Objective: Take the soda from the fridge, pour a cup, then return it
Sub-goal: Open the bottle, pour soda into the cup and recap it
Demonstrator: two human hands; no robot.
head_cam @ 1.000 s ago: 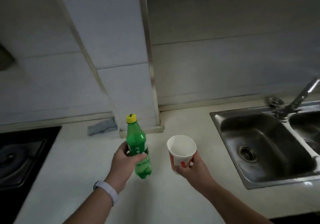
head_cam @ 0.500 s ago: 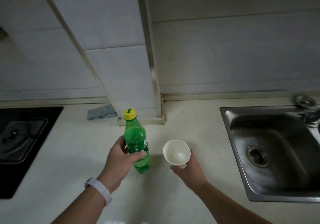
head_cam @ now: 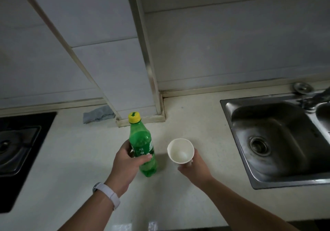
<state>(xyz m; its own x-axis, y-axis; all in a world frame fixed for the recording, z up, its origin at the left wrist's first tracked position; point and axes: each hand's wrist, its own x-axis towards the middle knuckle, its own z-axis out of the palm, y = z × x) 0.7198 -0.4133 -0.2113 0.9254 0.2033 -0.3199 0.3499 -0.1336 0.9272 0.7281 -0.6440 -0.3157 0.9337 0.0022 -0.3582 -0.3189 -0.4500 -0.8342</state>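
1. Gripping the soda bottle [head_cam: 142, 147] at its label band, the left hand [head_cam: 125, 164] has its fingers and thumb curled round the green body. A white wristband [head_cam: 107, 195] sits on that wrist.
2. The bottle stands near upright over the pale counter [head_cam: 80, 159], with the yellow cap [head_cam: 134, 117] on top. Whether the base touches the counter cannot be told.
3. The right hand [head_cam: 194, 170] holds the paper cup [head_cam: 180, 150] by its lower wall, fingers wrapped round it. The mouth faces up toward the camera, and the white interior is visible to the bottom.
4. The cup is just beside the bottle, on its right. The two are apart.
5. A steel sink [head_cam: 230, 123] is set into the counter at the right, with its drain [head_cam: 259, 146] in the basin floor.
6. A black stove [head_cam: 17, 141] occupies the left edge.
7. A grey cloth [head_cam: 98, 114] lies at the foot of the tiled wall, behind the bottle and to its left.
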